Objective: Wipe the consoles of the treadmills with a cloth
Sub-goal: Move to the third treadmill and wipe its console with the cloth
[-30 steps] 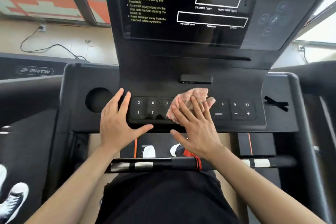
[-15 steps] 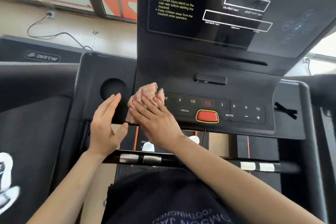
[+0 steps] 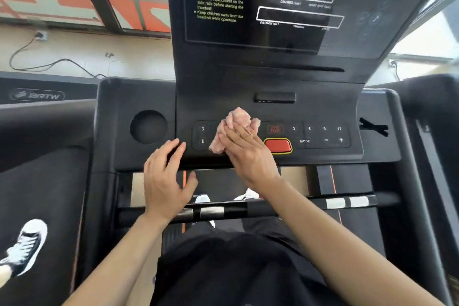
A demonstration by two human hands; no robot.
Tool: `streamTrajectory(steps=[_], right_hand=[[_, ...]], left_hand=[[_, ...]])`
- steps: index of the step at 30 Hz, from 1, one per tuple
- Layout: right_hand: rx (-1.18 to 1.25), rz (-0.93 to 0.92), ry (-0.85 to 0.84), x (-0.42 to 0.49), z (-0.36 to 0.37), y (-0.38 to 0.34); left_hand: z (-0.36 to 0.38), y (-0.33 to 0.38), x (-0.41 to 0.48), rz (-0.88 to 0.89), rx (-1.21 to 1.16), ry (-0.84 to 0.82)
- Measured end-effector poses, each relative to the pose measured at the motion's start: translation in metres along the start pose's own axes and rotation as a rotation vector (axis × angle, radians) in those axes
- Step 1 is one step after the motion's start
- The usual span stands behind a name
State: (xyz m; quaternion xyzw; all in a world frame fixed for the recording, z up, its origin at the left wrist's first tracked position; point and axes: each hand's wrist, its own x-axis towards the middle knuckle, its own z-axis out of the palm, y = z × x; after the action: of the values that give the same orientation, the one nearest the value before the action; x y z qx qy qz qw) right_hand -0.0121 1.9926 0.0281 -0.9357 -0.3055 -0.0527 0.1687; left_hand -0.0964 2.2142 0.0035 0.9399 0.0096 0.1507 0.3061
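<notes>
The black treadmill console (image 3: 273, 82) carries everything here: a sloped button strip (image 3: 320, 135) along its lower edge, a round cup recess (image 3: 148, 126) to the left of the strip, and a small black clip (image 3: 373, 127) on the right wing. A crumpled pink cloth (image 3: 236, 122) lies on the left half of the strip, pressed flat under the right hand (image 3: 248, 151), just left of the red stop button (image 3: 277, 145). The left hand (image 3: 166, 179) rests its fingertips on the console's front lip, below the recess.

Right hand (image 3: 248, 154): palm down, fingers (image 3: 238, 133) extended and close together, pointing forward and slightly left. Left hand (image 3: 165, 179): palm down, fingers (image 3: 173, 149) straight and together, thumb spread rightward. Both forearms extend forward, bare.
</notes>
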Motion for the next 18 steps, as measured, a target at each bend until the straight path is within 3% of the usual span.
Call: streamTrajectory(steps=[4, 10, 14, 18], right_hand=[[-0.103, 0.25, -0.055, -0.021, -0.016, 0.002], [-0.056, 0.389, -0.059, -0.07, -0.064, -0.033], [0.268, 0.567, -0.15, -0.107, -0.083, -0.045], [0.53, 0.658, -0.155, -0.157, -0.088, -0.049]], left_hand=[[0.001, -0.002, -0.002, 0.022, -0.01, -0.001], [0.004, 0.006, -0.006, 0.017, -0.09, 0.01], [0.006, 0.037, -0.016, 0.103, -0.197, -0.064], [0.008, 0.081, -0.039, 0.219, -0.321, -0.289]])
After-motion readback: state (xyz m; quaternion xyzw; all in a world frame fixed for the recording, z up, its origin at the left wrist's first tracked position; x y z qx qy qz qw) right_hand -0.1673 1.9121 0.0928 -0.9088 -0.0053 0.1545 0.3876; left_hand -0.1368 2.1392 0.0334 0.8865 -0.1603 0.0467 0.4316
